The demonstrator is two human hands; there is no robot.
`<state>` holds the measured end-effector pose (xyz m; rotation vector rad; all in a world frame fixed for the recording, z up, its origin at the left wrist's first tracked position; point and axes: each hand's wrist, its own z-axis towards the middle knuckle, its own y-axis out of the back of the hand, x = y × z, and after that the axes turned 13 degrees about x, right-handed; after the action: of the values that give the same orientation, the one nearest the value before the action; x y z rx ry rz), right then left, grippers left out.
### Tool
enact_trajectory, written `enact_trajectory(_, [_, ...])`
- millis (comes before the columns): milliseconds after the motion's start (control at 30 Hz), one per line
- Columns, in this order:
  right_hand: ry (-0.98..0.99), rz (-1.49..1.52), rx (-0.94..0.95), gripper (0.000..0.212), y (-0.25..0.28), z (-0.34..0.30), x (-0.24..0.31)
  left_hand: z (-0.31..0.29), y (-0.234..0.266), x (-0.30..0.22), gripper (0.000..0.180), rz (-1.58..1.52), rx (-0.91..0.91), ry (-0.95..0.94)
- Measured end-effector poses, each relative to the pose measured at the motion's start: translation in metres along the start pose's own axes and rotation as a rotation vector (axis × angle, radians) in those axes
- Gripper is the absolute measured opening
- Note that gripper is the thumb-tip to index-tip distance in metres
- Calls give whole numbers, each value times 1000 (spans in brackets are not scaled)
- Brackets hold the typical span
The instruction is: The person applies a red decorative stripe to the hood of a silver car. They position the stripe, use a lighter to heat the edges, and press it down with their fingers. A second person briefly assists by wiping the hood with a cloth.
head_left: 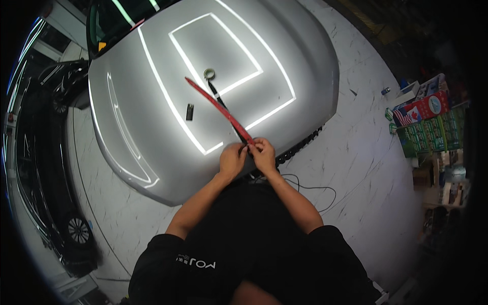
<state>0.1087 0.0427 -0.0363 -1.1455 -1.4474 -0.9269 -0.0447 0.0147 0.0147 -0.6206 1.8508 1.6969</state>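
A long, thin, slightly curved red strip (222,108) with a dark side lies slantwise over the silver car hood (152,107). Its near end is at the hood's front edge, pinched between the fingers of my left hand (233,161) and my right hand (263,155). Both hands are closed and almost touching. A black strip (213,88) shows from beneath the red one, with a light band across it. At its far end sits a small greenish tape roll (209,74). What lies right between my fingertips is too small to make out.
A small black rectangular object (189,112) rests on the hood, left of the strip. A thin black cable (325,188) loops on the pale floor to the right. Boxes (423,109) and green packs (432,136) stand far right. A black car (46,168) is at left.
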Motion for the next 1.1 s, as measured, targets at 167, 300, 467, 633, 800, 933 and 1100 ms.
enact_trajectory(167, [-95,99,21,23,3,-4,15,-8,3,-7,26,147,-159,-173])
enact_trajectory(300, [-105,110,31,22,4,-3,20,-3,2,-6,18,136,-200,-202])
enact_trajectory(467, [-126,136,36,21,7,-2,18,-1,1,-9,13,113,-148,-133])
enact_trajectory(633, [-95,134,46,20,3,-4,19,4,-23,5,16,-358,-38,243])
enact_trajectory(800, [-97,121,47,20,6,-5,14,22,-20,27,21,-1469,393,768])
enact_trajectory(933, [-105,187,39,21,6,-4,19,18,-7,13,22,-1357,376,740])
enact_trajectory(1100, [-101,232,35,19,3,-4,18,-7,-8,-5,15,-344,-16,235])
